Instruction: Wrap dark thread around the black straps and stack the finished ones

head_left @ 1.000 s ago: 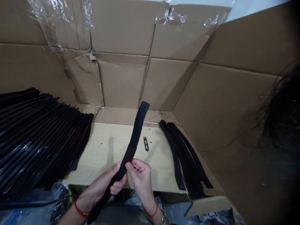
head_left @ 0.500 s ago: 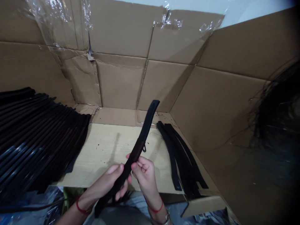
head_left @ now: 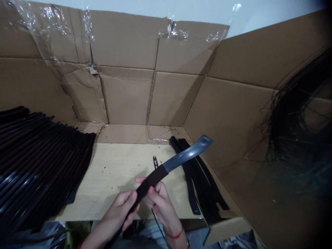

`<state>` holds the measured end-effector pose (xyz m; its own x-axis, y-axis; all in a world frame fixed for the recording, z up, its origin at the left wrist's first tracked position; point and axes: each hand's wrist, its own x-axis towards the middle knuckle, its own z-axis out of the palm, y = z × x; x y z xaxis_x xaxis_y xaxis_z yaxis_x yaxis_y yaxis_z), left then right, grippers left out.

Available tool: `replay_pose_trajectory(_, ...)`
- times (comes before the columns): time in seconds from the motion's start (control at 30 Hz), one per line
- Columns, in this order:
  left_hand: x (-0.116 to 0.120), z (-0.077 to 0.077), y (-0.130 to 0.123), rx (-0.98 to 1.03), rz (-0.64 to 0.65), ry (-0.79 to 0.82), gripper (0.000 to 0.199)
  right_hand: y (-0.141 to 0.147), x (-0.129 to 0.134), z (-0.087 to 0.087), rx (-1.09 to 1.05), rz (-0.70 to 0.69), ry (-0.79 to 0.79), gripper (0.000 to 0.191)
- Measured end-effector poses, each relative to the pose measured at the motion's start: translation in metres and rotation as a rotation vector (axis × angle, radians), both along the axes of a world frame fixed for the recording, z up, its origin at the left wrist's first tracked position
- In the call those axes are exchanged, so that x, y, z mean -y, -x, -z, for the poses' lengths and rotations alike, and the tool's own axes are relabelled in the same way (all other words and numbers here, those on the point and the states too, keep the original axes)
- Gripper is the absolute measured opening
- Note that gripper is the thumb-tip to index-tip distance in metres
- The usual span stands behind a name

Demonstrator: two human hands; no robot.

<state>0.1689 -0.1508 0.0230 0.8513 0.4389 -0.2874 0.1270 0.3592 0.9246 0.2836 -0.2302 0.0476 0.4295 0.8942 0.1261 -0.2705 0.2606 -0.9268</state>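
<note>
The left hand (head_left: 118, 211) curled its fingers round a light-looking, springy black strap (head_left: 153, 178) while the right hand (head_left: 159, 202) pinched it alongside, the glossy holed end (head_left: 203, 141) jutting free beyond the fingertips.

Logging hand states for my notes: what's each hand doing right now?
Left hand: closed, holding the black strap.
Right hand: closed, holding the same strap.

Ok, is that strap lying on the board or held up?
Held up: the left hand and right hand grip the strap, its holed end angled up over the pile of black straps.
</note>
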Motion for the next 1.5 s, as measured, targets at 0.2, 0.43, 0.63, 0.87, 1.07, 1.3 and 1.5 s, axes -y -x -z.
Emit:
replay_pose_trajectory(0.2,0.003,-0.016,0.002,0.042,-0.300,-0.446,0.044,0.000,-0.007,-0.002,0.070,0.249,-0.036,0.041)
replay_pose_trajectory(0.43,-0.010,-0.011,0.005,-0.008,0.136,-0.206,0.054,-0.001,-0.009,-0.001,0.263,0.197,0.012,0.043)
replay_pose_trajectory(0.63,-0.001,0.000,0.000,0.058,-0.054,-0.246,0.051,0.000,-0.007,0.006,0.104,0.053,0.017,0.050)
replay_pose_trajectory(0.87,-0.003,-0.009,0.001,0.052,-0.091,-0.195,0.053,0.005,-0.010,0.006,0.156,0.163,-0.002,0.045)
replay_pose_trajectory(1.07,-0.003,-0.012,0.004,0.046,-0.203,-0.421,0.048,0.007,-0.011,0.013,0.244,0.327,0.036,0.044)
replay_pose_trajectory(1.3,-0.006,-0.008,0.000,0.034,-0.107,-0.429,0.060,0.006,-0.011,0.013,0.195,0.166,0.009,0.047)
replay_pose_trajectory(1.5,-0.006,-0.009,0.002,-0.003,0.136,-0.231,0.057,-0.005,-0.007,0.006,0.298,0.134,0.031,0.047)
